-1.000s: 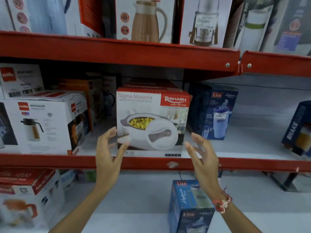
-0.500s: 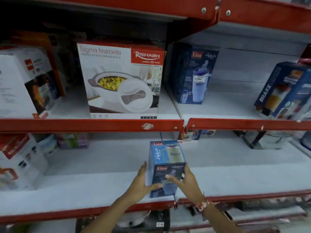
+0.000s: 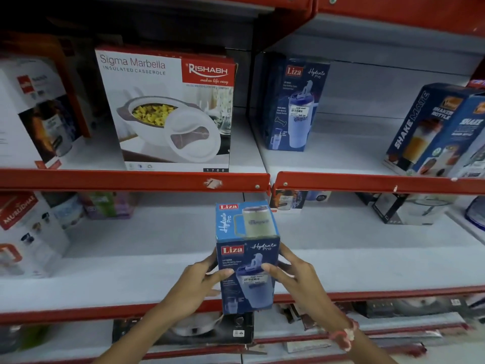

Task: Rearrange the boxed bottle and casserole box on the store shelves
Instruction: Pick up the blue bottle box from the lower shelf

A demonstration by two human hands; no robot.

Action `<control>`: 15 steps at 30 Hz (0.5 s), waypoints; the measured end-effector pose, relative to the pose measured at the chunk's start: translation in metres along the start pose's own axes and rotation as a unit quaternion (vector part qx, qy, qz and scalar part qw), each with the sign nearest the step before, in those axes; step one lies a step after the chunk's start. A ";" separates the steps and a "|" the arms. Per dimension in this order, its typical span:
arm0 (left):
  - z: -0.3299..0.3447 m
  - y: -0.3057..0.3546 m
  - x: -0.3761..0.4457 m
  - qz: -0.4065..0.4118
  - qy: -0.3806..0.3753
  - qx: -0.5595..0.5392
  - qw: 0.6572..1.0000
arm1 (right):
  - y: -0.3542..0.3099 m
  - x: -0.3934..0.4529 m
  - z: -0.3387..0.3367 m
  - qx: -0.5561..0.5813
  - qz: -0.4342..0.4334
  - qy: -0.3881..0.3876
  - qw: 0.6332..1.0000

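- We had the tall blue cardboard bottle box (image 3: 246,258) with the "Liza" print at lower centre of the frame, upright and tipped slightly toward us, over the front edge of the white lower shelf (image 3: 131,271) with its red lip.
- Our left hand (image 3: 195,285) pressed its fingers (image 3: 223,272) against the box's left side and front, and our right hand (image 3: 296,279) pressed its fingers (image 3: 273,270) across the front and right side; both were closed on the carton near mid-height, neither spread free.
- The box sat between the two palms, its lid end above the fingertips and its base below them; we could not tell whether the base touched the shelf.
- We judged it light and stiff, though the thin card walls would likely dent under a hard squeeze and the printed surface could slip, so opposing flat sides at mid-height seemed the sound hold.
- The white square cardboard casserole box (image 3: 173,109) with the red brand panel stood in the upper left of the frame on the white upper shelf (image 3: 341,143), well apart from both hands; we took it for bulkier and heavier, best gripped by its two side faces.
- A second blue bottle box (image 3: 295,103) stood just right of it, apart from it.
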State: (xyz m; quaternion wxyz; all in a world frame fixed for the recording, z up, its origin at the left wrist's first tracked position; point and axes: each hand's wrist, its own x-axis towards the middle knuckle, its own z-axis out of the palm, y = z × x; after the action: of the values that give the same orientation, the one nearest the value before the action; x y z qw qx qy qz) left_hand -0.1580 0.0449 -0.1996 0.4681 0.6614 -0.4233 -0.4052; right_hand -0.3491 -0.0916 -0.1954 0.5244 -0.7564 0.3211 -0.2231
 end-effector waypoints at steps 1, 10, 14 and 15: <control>-0.001 0.011 -0.006 0.007 0.011 0.005 1.000 | -0.009 -0.005 -0.004 0.006 -0.009 0.007 1.000; -0.005 0.134 -0.027 0.145 0.110 0.012 0.983 | -0.112 -0.017 -0.053 0.056 -0.144 0.092 0.984; -0.003 0.183 -0.025 0.203 0.127 -0.007 0.971 | -0.156 -0.014 -0.079 0.058 -0.194 0.123 0.972; -0.002 0.190 -0.025 0.213 0.132 -0.009 0.968 | -0.163 -0.015 -0.085 0.057 -0.201 0.130 0.969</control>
State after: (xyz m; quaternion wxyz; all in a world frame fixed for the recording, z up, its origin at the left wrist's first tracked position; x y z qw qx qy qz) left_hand -0.1985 0.0305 -0.0125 0.6014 0.5991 -0.4853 -0.2095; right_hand -0.3759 -0.0962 -0.0128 0.4648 -0.7386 0.2145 -0.4387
